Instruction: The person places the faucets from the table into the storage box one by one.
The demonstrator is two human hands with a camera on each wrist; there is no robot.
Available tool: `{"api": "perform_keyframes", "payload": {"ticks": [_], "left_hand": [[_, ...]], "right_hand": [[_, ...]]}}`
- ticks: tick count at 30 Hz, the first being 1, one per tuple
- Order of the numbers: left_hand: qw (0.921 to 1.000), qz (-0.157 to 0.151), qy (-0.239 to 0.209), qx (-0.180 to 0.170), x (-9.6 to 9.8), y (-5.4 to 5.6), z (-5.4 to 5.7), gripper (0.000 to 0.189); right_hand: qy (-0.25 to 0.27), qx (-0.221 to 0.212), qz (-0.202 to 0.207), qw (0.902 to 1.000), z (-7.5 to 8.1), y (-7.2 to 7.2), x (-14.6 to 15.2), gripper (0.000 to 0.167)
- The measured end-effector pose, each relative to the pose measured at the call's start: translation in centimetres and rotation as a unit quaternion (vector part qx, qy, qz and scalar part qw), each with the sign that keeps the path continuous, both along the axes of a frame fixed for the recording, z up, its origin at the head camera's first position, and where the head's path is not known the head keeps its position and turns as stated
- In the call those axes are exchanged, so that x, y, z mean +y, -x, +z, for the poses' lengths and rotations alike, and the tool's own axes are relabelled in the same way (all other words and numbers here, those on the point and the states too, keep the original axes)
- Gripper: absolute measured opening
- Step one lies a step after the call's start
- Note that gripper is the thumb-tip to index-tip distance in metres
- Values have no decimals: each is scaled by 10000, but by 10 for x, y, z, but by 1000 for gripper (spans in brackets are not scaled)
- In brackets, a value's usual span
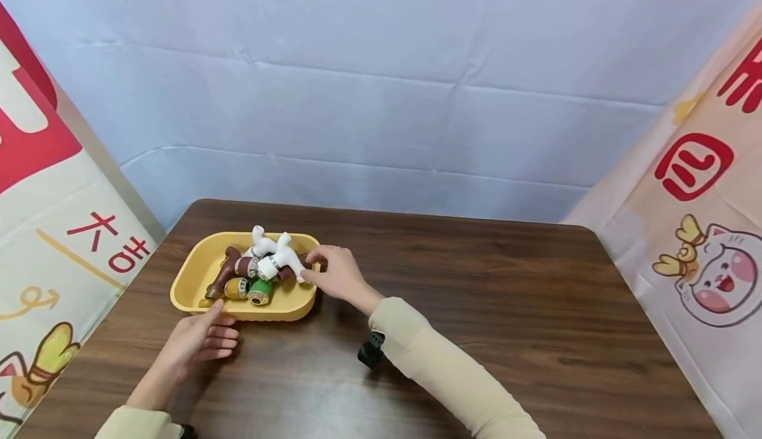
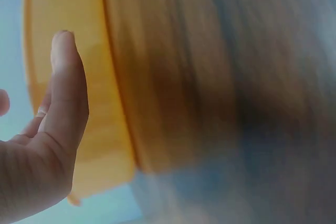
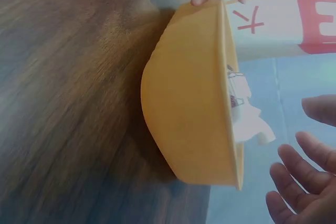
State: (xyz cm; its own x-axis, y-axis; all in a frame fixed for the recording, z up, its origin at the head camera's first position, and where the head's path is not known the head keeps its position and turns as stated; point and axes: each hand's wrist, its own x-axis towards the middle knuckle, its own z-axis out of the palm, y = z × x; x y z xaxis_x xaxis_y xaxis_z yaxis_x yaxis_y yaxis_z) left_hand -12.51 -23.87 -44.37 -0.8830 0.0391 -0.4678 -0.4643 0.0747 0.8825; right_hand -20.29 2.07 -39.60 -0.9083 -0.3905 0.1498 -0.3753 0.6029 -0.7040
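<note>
A yellow plastic basin [image 1: 193, 270] on the table holds several small tap-like fittings with ridged metal collars. On top lies a white branched fitting [image 1: 286, 256], which also pokes above the rim in the right wrist view. Around it are a brown fitting [image 1: 225, 272], a yellow-bodied one [image 1: 237, 287] and a green-bodied one [image 1: 260, 291]. My right hand [image 1: 340, 272] reaches over the basin's right end, fingers spread and apart from the white fitting in the right wrist view. At the near left rim, my left hand [image 1: 193, 341] has its thumb against the edge and loose fingers outside.
The brown wooden table [image 1: 476, 293] extends to the right of the basin. Behind it hangs a pale cloth backdrop [image 1: 381, 115]. Printed banners with red characters and cartoon cats stand at the left [image 1: 89, 240] and right [image 1: 702, 227].
</note>
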Motion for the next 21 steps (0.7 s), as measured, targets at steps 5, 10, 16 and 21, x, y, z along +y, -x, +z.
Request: {"api": "perform_keyframes", "payload": {"ticks": [5, 10, 16, 21], "left_hand": [[9970, -341, 454, 527, 13, 0, 2, 48], [9904, -238, 1037, 879, 39, -5, 22, 34], [9840, -294, 1098, 1374, 64, -6, 35, 22], [9408, -770, 1918, 2685, 84, -3, 34, 21]], "right_hand": [[325, 140, -23, 9994, 1, -8, 16, 9], [390, 469, -11, 9981, 2, -16, 34, 11], [470, 746, -75, 9961, 1, -28, 59, 16], [519, 773, -208, 9954, -2, -36, 81, 20]]}}
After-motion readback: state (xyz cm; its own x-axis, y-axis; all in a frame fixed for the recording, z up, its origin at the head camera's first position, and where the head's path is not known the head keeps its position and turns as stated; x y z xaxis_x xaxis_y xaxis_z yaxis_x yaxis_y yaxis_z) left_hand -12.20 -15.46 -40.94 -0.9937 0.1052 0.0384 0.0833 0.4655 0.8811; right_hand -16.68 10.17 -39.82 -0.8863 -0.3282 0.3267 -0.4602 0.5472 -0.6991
